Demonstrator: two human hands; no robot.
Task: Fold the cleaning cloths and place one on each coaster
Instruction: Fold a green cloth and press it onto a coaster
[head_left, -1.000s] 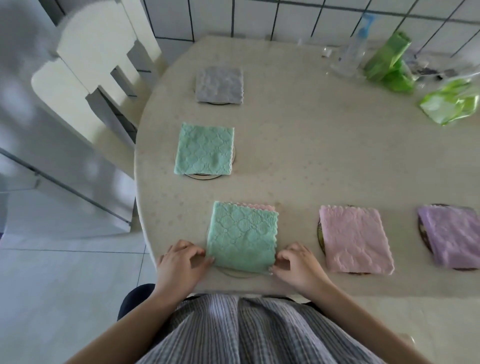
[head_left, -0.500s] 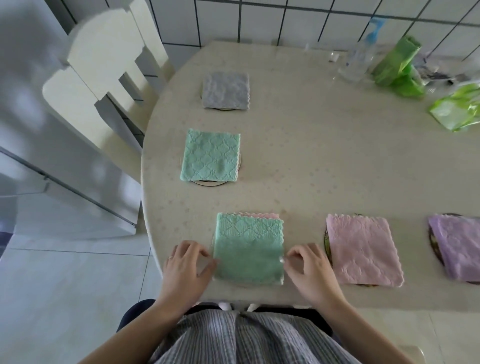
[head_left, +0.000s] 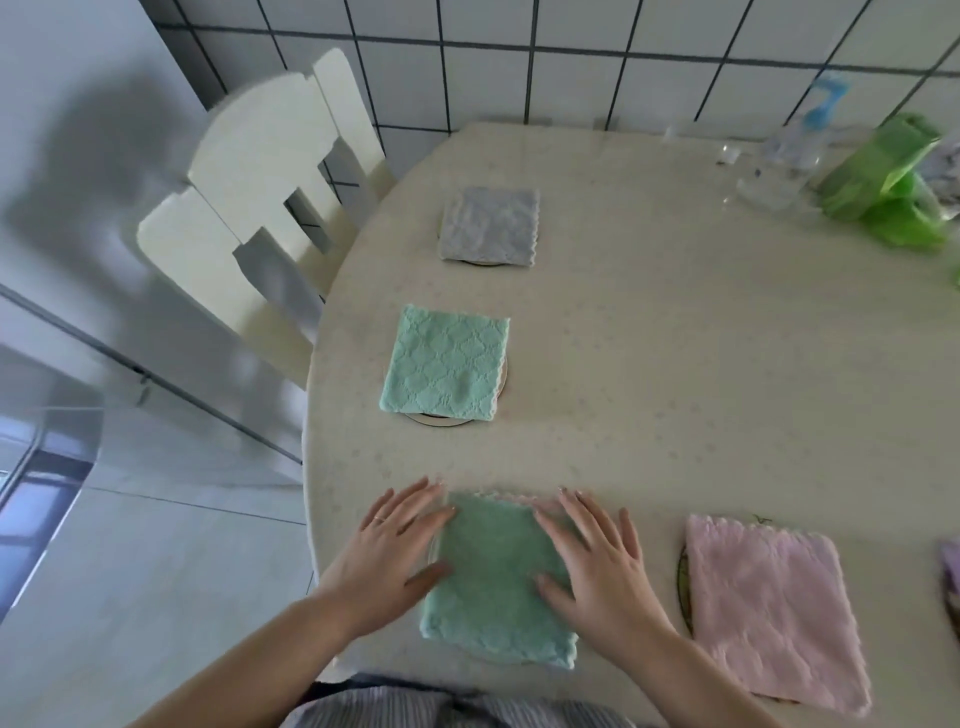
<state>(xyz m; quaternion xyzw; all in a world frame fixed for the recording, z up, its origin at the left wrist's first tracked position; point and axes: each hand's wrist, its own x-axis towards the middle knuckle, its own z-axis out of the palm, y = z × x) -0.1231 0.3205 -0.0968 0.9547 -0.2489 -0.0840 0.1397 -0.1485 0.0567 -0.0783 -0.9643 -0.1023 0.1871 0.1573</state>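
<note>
The nearest green cloth (head_left: 496, 582), folded with a pink edge showing along its far side, lies at the near edge of the table (head_left: 675, 389) and is being flattened. The left hand (head_left: 387, 558) is laid flat along its left side, fingers straight and grasping nothing; the right hand (head_left: 589, 558) is spread on its right half in the same released way. A sliver of coaster (head_left: 498, 659) is seen under the near edge, so the cloth appears already placed.

The pressing is best done evenly and outward from the middle, so that the layers are kept aligned and the cloth is not slid off its coaster or over the table edge, which is just beside it.

Further off on the left, a second green cloth (head_left: 447, 364) and a grey cloth (head_left: 488, 224) are each set on a coaster. To the right, a pink cloth (head_left: 769, 613) is laid over another, and a purple one is only glimpsed at the frame edge. A clear bottle (head_left: 789, 156) and green bags (head_left: 883, 182) are kept at the far right, well apart. A chair (head_left: 249, 182) stands on the left. Nothing is found in the way.
</note>
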